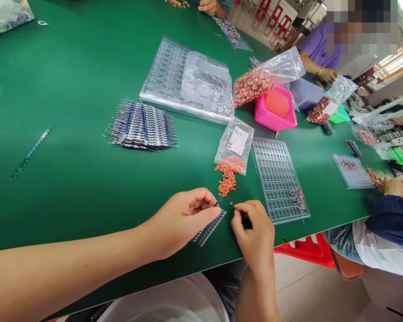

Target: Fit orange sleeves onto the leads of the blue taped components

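My left hand (pixel 188 219) is closed on a small panel of narrow blue circuit boards (pixel 209 228), with thin wire leads showing under the fingers. One dark blue piece (pixel 218 201) sticks up at the left fingertips. To the right, the fingers of my right hand (pixel 255 230) are curled in a pinch; whatever lies between them is too small to make out. Right at its fingertips is a single orange ring (pixel 231 203). Beyond both hands, a pile of orange rings (pixel 227 180) spills from a labelled clear bag (pixel 235 143).
A stack of wired board panels (pixel 141 125) sits left of a large clear tray (pixel 161 67). Right of my hands lies a slotted tray (pixel 275 179) with a finished-looking cluster of wired pieces (pixel 297 197). A pink basket (pixel 277 118) stands behind. Co-workers' hands (pixel 394 185) are at the right.
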`<state>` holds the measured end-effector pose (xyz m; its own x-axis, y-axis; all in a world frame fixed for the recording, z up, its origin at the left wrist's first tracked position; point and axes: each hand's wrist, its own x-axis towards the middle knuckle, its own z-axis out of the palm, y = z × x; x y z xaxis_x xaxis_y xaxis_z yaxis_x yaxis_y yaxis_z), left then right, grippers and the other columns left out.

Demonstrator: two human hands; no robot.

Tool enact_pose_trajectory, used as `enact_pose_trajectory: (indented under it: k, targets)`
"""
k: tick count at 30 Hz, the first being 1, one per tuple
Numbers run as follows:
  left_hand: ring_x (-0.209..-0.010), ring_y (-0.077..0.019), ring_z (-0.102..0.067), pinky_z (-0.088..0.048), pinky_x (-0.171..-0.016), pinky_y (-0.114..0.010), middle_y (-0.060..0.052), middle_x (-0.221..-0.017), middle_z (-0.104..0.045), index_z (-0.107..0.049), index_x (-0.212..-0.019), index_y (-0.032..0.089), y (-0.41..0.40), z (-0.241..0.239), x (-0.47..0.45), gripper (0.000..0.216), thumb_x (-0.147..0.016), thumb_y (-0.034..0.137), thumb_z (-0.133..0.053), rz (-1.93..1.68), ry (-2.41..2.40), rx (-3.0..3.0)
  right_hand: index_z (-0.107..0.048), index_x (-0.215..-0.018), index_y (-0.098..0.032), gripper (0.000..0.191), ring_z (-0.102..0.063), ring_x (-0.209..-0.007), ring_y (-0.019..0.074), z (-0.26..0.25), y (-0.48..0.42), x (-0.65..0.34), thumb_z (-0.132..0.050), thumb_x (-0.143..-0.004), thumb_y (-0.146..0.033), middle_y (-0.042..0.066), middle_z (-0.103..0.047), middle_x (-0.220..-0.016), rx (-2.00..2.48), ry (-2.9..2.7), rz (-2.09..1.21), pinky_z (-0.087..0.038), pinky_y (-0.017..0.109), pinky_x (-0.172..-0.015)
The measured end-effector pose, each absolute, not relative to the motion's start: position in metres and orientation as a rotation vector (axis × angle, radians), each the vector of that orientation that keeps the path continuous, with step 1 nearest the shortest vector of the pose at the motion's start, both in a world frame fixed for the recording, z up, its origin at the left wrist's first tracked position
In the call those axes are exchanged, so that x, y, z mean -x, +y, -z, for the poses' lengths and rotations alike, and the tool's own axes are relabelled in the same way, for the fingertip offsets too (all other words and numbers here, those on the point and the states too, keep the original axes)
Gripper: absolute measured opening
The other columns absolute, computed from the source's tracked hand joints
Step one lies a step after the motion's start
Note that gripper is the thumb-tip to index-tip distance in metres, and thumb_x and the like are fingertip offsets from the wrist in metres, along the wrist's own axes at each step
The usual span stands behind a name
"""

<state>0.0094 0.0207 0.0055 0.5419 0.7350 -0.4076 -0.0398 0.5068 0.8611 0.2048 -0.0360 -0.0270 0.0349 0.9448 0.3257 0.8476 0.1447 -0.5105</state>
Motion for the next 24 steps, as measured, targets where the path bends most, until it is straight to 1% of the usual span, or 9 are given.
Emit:
enact_pose_trajectory:
  k: [7, 20, 24]
  targets:
    - [-0.065, -0.0109, -0.043, -0.035, -0.059, -0.023, 0.005, -0.070, -0.051, -0.055, -0.078, 0.018, 0.0212, -0.0077, -0.0086, 0.023, -0.081, 0.038, -0.066, -0.532, 0.896, -0.901, -0.068, -0.093, -0.021, 0.014, -0.061, -0.082, 0.0168, 0.0276, -0.0361, -0.2041, -0.057, -0.091, -0.012, 0.003, -0.063, -0.086, 1.699, -1.854, -0.192, -0.050, 0.030, -0.070]
    - [-0.068, -0.0119, -0.045, -0.037, -0.062, -0.024, 0.005, -0.072, -0.053, -0.056, -0.078, 0.017, 0.0218, -0.0082, -0.0079, 0.022, -0.081, 0.037, -0.066, -0.533, 0.906, -0.917, -0.068, -0.096, -0.021, 0.013, -0.063, -0.080, 0.0166, 0.0267, -0.0358, -0.2043, -0.057, -0.094, -0.016, 0.003, -0.065, -0.088, 1.743, -1.827, -0.179, -0.052, 0.030, -0.070]
    - [-0.067, -0.0118, -0.044, -0.037, -0.062, -0.024, 0.005, -0.072, -0.052, -0.055, -0.079, 0.018, 0.0215, -0.0083, -0.0071, 0.022, -0.082, 0.037, -0.066, -0.528, 0.896, -0.928, -0.071, -0.101, -0.022, 0.017, -0.063, -0.082, 0.0167, 0.0275, -0.0361, -0.2046, -0.057, -0.094, -0.016, 0.004, -0.065, -0.089, 1.724, -1.845, -0.178, -0.053, 0.030, -0.070]
